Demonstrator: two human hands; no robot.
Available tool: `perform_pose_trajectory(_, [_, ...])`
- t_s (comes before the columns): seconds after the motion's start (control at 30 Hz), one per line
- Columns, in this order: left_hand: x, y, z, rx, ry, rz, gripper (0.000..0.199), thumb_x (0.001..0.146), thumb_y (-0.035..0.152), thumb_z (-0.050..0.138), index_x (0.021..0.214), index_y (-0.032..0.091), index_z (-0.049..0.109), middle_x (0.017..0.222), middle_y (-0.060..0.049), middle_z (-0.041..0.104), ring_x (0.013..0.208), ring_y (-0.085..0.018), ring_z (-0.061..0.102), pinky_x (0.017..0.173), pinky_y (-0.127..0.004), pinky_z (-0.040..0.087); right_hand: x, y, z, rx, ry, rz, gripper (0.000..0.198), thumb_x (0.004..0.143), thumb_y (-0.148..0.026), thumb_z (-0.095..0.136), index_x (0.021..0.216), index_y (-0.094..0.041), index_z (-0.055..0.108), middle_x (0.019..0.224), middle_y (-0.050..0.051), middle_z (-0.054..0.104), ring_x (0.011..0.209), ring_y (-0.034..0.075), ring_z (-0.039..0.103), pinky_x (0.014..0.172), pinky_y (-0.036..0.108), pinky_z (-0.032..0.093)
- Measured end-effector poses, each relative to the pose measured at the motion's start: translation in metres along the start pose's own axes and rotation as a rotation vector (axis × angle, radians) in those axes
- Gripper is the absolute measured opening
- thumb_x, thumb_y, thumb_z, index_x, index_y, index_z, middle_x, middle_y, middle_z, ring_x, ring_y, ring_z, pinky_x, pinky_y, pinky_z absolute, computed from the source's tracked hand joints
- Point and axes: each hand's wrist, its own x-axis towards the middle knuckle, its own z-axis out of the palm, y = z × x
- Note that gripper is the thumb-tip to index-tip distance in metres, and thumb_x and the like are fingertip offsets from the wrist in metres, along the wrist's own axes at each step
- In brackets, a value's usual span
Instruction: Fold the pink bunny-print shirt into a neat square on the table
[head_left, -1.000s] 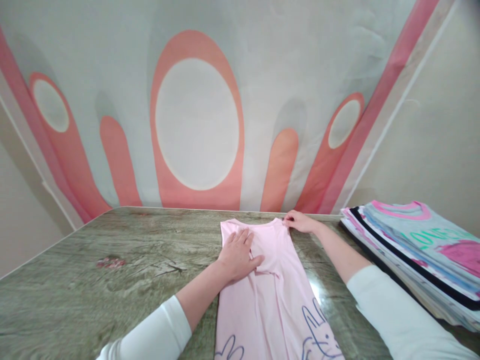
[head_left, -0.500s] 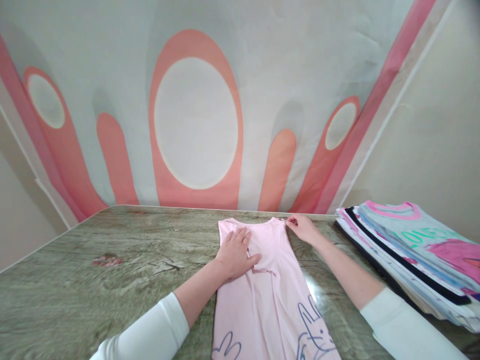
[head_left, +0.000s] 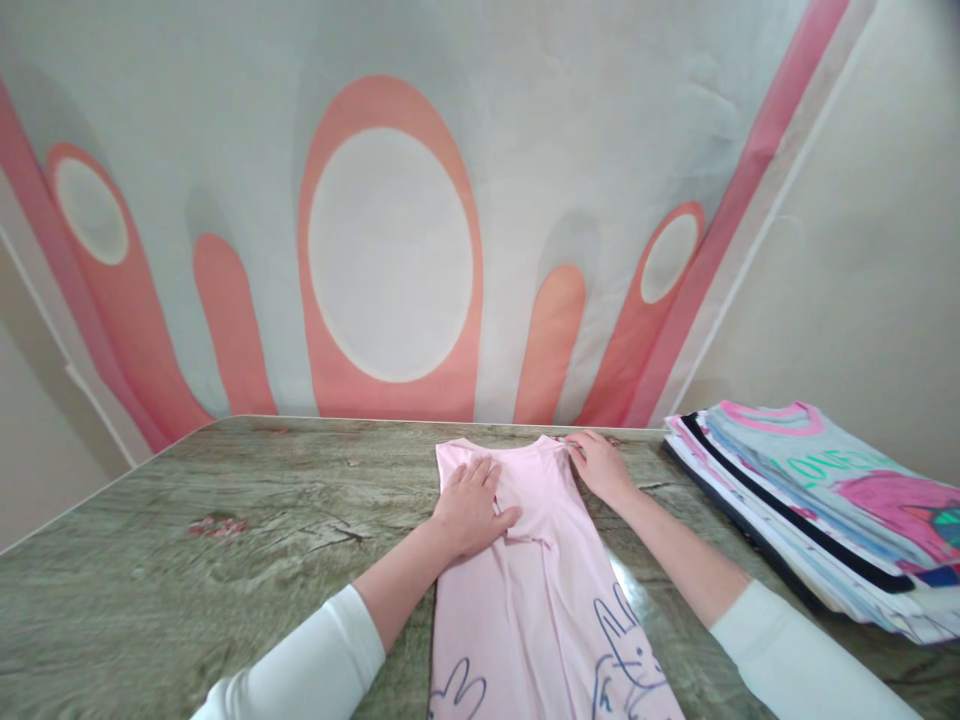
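Note:
A pink dress (head_left: 536, 590) with dark line drawings of rabbits lies spread on the table, its neckline at the far side. Some creases run down its middle, and the lower end goes out of view. My left hand (head_left: 469, 510) rests flat on its upper left part, fingers stretched out. At the far right shoulder corner, my right hand (head_left: 596, 465) has its fingertips closed on the fabric's edge; part of that grip is hidden by the hand.
A stack of folded clothes (head_left: 795, 500) stands on the right, with a grey and pink printed shirt on top. The wood-patterned table (head_left: 187, 590) ends at a wall (head_left: 247, 100) with pink and white shapes.
My right hand has shifted slightly at the shoulder corner, its fingers now lying more over the edge. My left hand stays in place on the dress. The view has tilted a little.

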Motion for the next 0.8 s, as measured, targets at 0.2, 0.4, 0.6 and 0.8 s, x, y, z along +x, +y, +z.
perform_pose_trajectory(0.2, [0.0, 0.0, 0.0, 0.002, -0.009, 0.003, 0.072, 0.084, 0.061, 0.032, 0.137, 0.011, 0.03, 0.143, -0.015, 0.029, 0.134, -0.027, 0.02, 0.108, -0.042, 0.013, -0.017, -0.028, 0.011, -0.028, -0.325, -0.13, 0.061, 0.089, -0.05, 0.031, 0.137, -0.011, 0.034, 0.144, 0.013, 0.031, 0.132, 0.024, 0.026, 0.107, 0.04, 0.021])
perform_pose_trajectory(0.4, [-0.001, 0.001, -0.001, 0.007, -0.006, -0.017, 0.071, 0.085, 0.06, 0.032, 0.137, 0.011, 0.029, 0.143, -0.016, 0.029, 0.134, -0.028, 0.02, 0.107, -0.044, 0.013, -0.016, -0.023, 0.013, -0.125, -0.366, 0.009, 0.075, 0.086, -0.063, 0.022, 0.14, -0.011, 0.027, 0.148, 0.013, 0.02, 0.136, 0.026, 0.015, 0.109, 0.047, 0.011])
perform_pose_trajectory(0.6, [-0.002, 0.003, -0.004, 0.0, -0.01, -0.007, 0.071, 0.085, 0.061, 0.031, 0.136, 0.011, 0.031, 0.143, -0.016, 0.029, 0.134, -0.027, 0.019, 0.107, -0.042, 0.015, -0.018, -0.039, 0.009, -0.075, -0.284, -0.178, 0.062, 0.09, -0.052, 0.024, 0.142, -0.018, 0.025, 0.149, 0.007, 0.019, 0.137, 0.022, 0.012, 0.11, 0.044, 0.009])
perform_pose_trajectory(0.8, [-0.001, -0.007, -0.007, 0.021, -0.01, -0.021, 0.059, 0.089, 0.055, 0.026, 0.135, 0.018, 0.034, 0.144, -0.01, 0.03, 0.134, -0.027, 0.019, 0.107, -0.047, 0.012, -0.021, -0.047, 0.01, -0.009, -0.422, -0.24, 0.06, 0.09, -0.054, 0.025, 0.142, -0.023, 0.024, 0.148, 0.004, 0.021, 0.136, 0.022, 0.016, 0.109, 0.044, 0.014])
